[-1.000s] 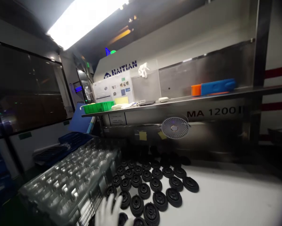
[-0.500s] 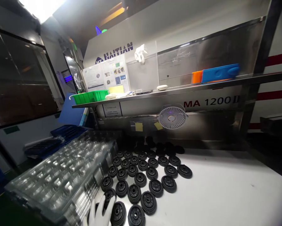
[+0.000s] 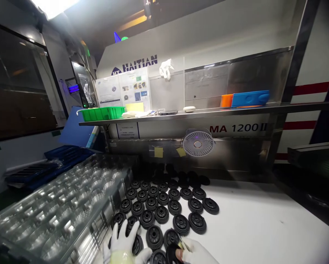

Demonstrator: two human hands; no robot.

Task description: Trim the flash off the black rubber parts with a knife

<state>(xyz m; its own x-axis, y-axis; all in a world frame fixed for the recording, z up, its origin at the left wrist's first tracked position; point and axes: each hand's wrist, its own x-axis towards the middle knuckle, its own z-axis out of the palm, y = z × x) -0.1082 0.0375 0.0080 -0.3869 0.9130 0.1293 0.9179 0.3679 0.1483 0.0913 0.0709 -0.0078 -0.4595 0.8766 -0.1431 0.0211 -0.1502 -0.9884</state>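
Though matte, ribbed black rubber discs (image 3: 154,237)

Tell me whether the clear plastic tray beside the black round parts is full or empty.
Empty: the clear plastic tray shows only bare moulded pockets, none holding the black round parts.

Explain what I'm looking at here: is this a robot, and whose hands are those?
No robot here. This view comes from a camera worn on a person's head, looking down at their own white-gloved hands. The left hand is spread open over rows of black round moulded parts on a white table. The right hand seems to hold one black part, though it is cut off at the picture's edge. A clear plastic tray lies beside them, and behind stands a HAITIAN machine.
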